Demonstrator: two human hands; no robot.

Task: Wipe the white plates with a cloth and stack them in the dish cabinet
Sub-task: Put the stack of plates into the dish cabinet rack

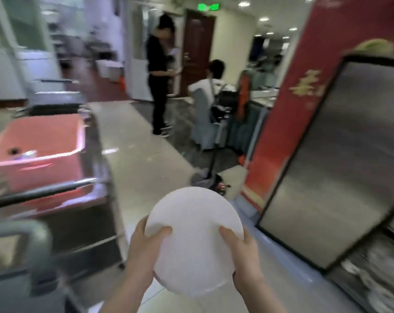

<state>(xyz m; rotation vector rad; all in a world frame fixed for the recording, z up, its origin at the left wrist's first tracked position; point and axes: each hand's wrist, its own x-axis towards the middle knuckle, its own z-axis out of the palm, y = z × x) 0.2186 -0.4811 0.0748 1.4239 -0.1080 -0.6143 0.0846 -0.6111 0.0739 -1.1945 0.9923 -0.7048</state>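
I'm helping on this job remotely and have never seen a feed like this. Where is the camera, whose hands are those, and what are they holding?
There is no machine here. The single picture comes from a wide-angle camera worn on a person's head, looking forward and down, so the edges bend and blur. The left hand and right hand are that person's own. Together they grip a white plate by its sides, thumbs on top. No cloth shows. On the left a pink tub sits on a metal cart. On the right is the cabinet's steel door, with blurred dishes below it. Two other people are farther down the hall.
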